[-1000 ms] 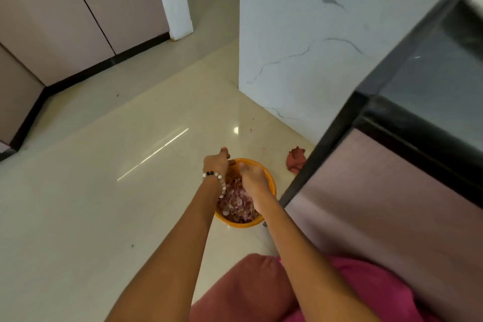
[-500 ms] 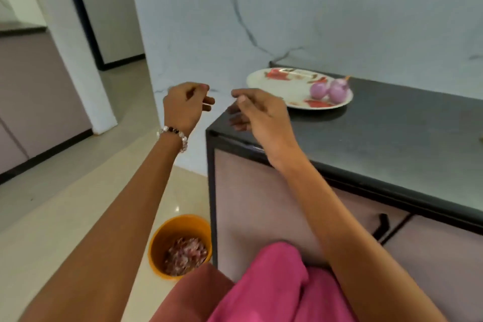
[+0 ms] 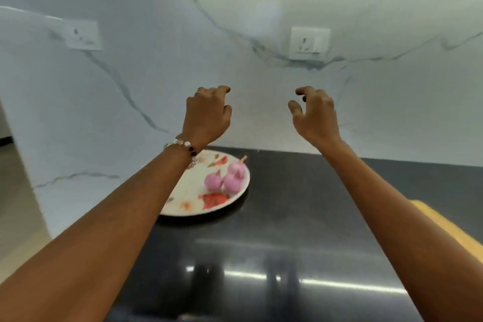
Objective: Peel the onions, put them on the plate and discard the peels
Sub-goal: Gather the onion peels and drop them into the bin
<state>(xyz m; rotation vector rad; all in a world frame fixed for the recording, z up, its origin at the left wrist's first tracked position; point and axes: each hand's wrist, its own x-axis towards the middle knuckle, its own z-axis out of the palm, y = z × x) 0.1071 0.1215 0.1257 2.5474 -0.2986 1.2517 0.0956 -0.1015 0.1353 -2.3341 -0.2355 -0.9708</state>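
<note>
Three peeled pink onions [image 3: 226, 178] lie together on a white plate [image 3: 188, 204] with red flower print, at the left of the black counter. My left hand [image 3: 207, 115] is raised in the air above the plate, fingers loosely curled, holding nothing. My right hand [image 3: 315, 112] is raised at the same height to the right, fingers also loosely curled and empty. Neither hand touches the plate or the onions. My left forearm covers the plate's left part. The peel bowl is out of view.
The glossy black counter [image 3: 300, 230] runs from the plate to the right. A yellow board edge [image 3: 444, 227] shows at the right under my right arm. A marble wall with two white sockets [image 3: 309, 43] stands behind. The floor shows at far left.
My view rose from the orange peel bowl on the floor to the counter. Both hands left the bowl and lifted, empty, above the counter, spreading apart.
</note>
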